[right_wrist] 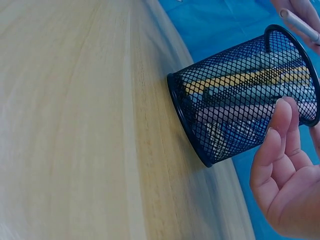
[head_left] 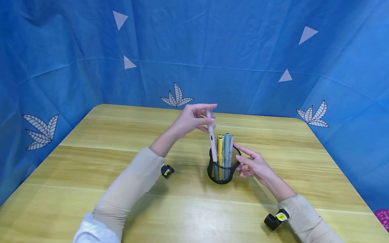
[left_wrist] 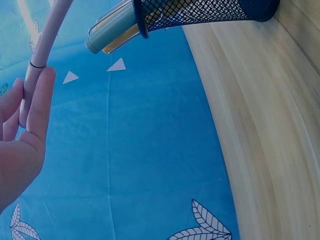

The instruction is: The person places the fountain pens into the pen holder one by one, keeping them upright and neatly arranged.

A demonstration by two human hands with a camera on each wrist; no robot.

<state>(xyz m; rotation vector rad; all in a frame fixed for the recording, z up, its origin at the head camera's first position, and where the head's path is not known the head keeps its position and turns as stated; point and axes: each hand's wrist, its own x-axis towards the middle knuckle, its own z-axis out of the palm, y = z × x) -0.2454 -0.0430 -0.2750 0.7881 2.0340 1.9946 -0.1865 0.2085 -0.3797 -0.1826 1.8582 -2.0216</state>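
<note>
My left hand [head_left: 196, 118] pinches a pale pink pen [head_left: 212, 141] near its upper end. The pen points down, slightly tilted, with its lower end near the rim of a black mesh pen holder [head_left: 223, 180]. In the right wrist view that pen [right_wrist: 299, 25] shows outside the mesh, beyond the rim. Several capped pens stand in the holder, among them a yellow pen [head_left: 220, 150], a grey-green pen [head_left: 226, 148] and a pinkish pen [head_left: 231, 150]. At the holder's right side, my right hand [head_left: 253, 165] holds it by the rim with bent fingers against the mesh [right_wrist: 287, 170].
The holder stands upright on a light wooden table [head_left: 194, 212]. A blue cloth [head_left: 212, 40] with white triangles and leaf prints hangs behind and beside it. Black wrist devices [head_left: 167, 171] sit at both sleeves. Something pink [head_left: 382, 217] shows at the far right edge.
</note>
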